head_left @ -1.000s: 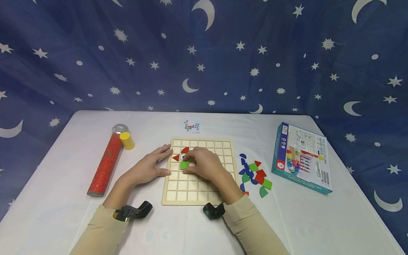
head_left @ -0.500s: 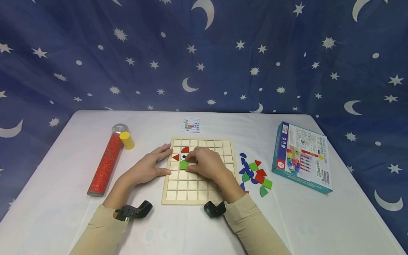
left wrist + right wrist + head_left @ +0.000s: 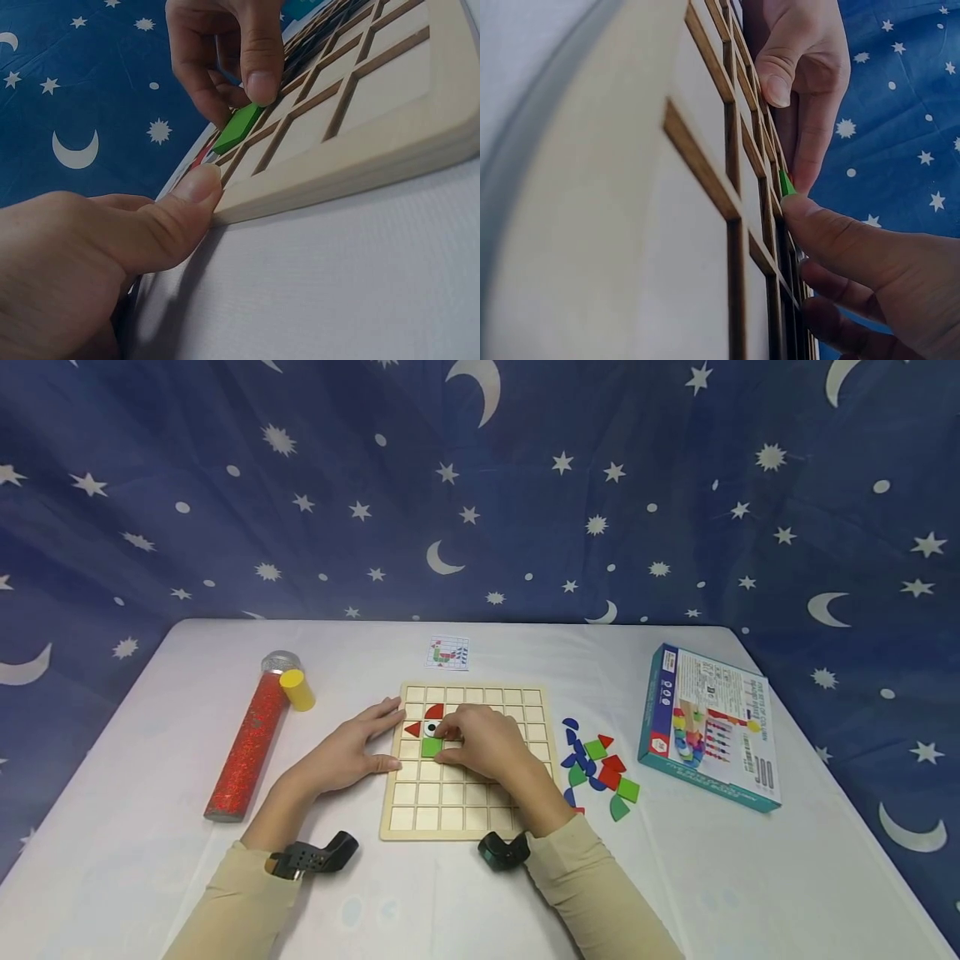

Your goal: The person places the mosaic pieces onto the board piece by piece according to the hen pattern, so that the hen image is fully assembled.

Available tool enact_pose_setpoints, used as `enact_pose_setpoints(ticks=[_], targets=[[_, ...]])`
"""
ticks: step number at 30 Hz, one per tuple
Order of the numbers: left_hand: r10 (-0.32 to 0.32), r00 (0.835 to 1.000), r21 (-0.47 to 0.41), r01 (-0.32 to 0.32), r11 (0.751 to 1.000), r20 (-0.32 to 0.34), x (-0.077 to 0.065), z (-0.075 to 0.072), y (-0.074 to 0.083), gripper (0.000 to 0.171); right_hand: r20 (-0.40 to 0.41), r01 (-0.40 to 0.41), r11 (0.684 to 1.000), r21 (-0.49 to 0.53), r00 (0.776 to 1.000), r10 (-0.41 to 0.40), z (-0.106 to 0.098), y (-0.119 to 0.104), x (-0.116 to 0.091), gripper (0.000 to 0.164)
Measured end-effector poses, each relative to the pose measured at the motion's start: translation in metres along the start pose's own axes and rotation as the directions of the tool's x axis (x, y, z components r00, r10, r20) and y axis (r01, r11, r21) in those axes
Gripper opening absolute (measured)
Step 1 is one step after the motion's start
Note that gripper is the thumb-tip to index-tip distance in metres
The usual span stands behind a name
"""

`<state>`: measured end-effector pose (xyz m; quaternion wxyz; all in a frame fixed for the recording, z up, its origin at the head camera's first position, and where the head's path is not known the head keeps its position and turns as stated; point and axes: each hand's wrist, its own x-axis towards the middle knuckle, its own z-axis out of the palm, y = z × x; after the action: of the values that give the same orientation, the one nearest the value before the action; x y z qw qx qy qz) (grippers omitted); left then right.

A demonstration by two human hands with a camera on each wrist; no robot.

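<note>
A wooden grid board (image 3: 393, 822) lies on the white table. At its left edge my left hand (image 3: 341, 756) rests with fingers extended, thumb against the frame. My right hand (image 3: 486, 743) is over the board's left middle, thumb and forefinger at the edges of a green square tile (image 3: 431, 747). In the left wrist view that green square tile (image 3: 238, 127) shows between the right thumb and finger. Just above it sits a white tile with a black eye dot (image 3: 431, 727), with a red quarter-circle (image 3: 435, 712) above and a red triangle (image 3: 412, 728) to the left.
Several loose blue, green and red pieces (image 3: 596, 768) lie right of the board. A picture card (image 3: 448, 653) is behind it. A game box (image 3: 712, 727) stands farther right. On the left lie a red glitter tube (image 3: 247, 747) and a yellow cylinder (image 3: 297, 690).
My right hand has shifted slightly right, uncovering the eye tile and more of the red quarter-circle. It stays at the green square tile. My left hand has not moved.
</note>
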<state>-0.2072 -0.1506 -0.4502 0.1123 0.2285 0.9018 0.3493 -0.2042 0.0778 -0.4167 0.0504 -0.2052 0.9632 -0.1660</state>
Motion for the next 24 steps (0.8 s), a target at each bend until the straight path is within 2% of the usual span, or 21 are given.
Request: enact_pose_setpoints(ticks=[18, 21, 24], targets=[[0.003, 1.0, -0.01, -0.003, 1.0, 0.002, 0.0, -0.001, -0.002, 0.079, 0.017, -0.002, 1.0, -0.011, 1.0, 0.002, -0.002, -0.001, 0.0, 0.027], [0.0, 1.0, -0.012, 0.0, 1.0, 0.003, -0.001, -0.001, -0.001, 0.079, 0.032, 0.002, 1.0, 0.029, 0.999, -0.003, -0.008, 0.006, 0.0, 0.026], [-0.002, 1.0, -0.019, 0.002, 1.0, 0.005, -0.001, 0.0, -0.001, 0.079, 0.055, -0.005, 0.991, 0.131, 0.998, -0.003, -0.019, 0.025, -0.003, 0.029]])
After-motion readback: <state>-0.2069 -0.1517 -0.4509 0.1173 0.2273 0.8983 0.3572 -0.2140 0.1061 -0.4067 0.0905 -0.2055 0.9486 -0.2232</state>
